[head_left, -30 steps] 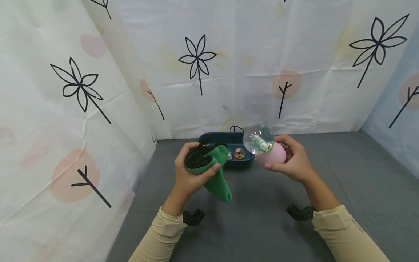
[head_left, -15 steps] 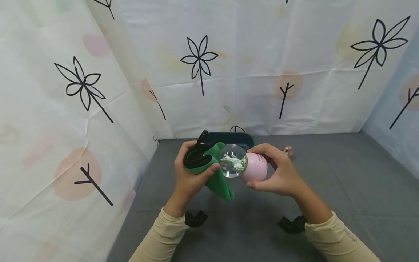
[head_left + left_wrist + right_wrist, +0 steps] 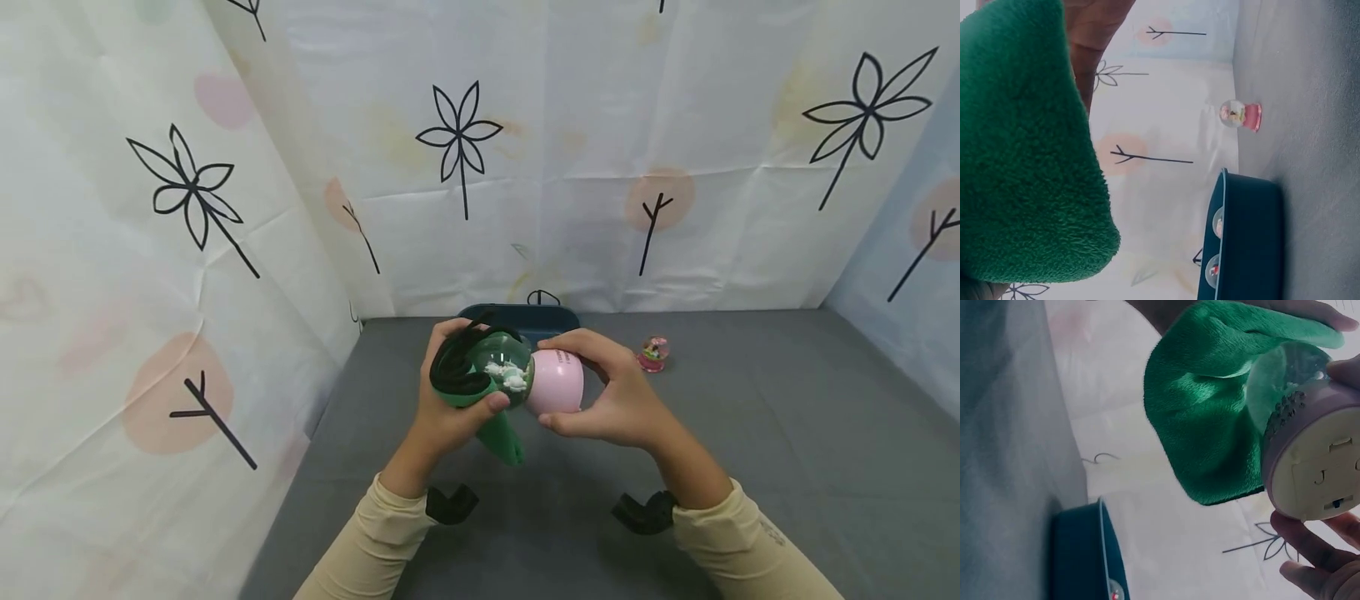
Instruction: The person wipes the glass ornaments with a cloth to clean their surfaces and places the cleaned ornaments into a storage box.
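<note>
My left hand point(image 3: 435, 427) holds a folded green cloth point(image 3: 500, 439) with dark edging and a black strap. In my right hand point(image 3: 622, 400) is a snow globe point(image 3: 557, 383), gripped by its pink base and tipped onto its side. Its clear dome, with small white figures inside, sits within the cloth's fold and touches it. The right wrist view shows the base's pale underside, with a battery cover and a small switch. Green cloth fills much of the left wrist view, hiding most of the left fingers there.
Behind the hands stands a dark blue tray point(image 3: 558, 317); the left wrist view shows small globes point(image 3: 1212, 270) inside it. A small snow globe with a pinkish-red base point(image 3: 653, 356) stands on the grey tabletop point(image 3: 787, 417), right of the tray. Patterned fabric hangs behind.
The right hand has brought the snow globe left and down, turning it sideways until its dome meets the cloth. The small globe right of the tray has come into sight.
</note>
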Demonstrator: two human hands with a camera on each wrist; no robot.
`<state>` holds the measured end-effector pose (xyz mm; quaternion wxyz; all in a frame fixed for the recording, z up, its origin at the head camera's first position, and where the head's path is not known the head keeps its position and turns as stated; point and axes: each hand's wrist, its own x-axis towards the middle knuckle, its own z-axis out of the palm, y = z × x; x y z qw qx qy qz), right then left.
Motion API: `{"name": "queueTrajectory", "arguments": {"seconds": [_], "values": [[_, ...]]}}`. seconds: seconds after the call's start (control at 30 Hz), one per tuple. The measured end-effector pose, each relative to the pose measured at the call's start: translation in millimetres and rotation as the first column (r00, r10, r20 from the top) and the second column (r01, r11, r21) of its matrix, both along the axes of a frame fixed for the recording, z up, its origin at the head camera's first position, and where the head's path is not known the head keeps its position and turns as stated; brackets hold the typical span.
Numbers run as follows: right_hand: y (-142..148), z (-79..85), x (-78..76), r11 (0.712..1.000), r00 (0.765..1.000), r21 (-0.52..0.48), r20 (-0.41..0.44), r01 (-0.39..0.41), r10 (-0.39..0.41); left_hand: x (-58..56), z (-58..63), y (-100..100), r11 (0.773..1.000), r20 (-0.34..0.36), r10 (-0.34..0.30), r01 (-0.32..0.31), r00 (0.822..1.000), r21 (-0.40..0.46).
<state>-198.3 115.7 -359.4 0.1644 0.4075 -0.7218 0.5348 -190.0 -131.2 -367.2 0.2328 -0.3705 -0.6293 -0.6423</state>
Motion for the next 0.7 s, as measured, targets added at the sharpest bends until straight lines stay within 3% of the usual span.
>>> {"name": "queueTrajectory", "arguments": {"seconds": [0.2, 0.43, 0.53, 0.7], "values": [[-17.1, 4.9, -3.4, 1.000, 0.999, -0.023, 0.047, -0.012, 0.013, -3.2, -3.1, -10.5, 0.986, 0.050, -0.094, 0.086, 0.994, 0.139], [-31.1, 11.8, -10.4, 0.997, 0.994, -0.077, 0.108, -0.009, 0.017, -5.9, 7.5, -18.6, 0.947, 0.088, -0.217, 0.188, 0.972, 0.262], [-33.9, 13.5, -13.1, 0.996, 0.992, -0.088, 0.120, -0.015, 0.026, -7.9, 11.3, -23.1, 0.947, 0.091, -0.237, 0.209, 0.967, 0.244], [-35.7, 11.9, -13.9, 0.996, 0.989, -0.087, 0.144, -0.025, 0.037, -7.0, 11.7, -34.6, 0.959, 0.105, -0.266, 0.252, 0.958, 0.133]]}}
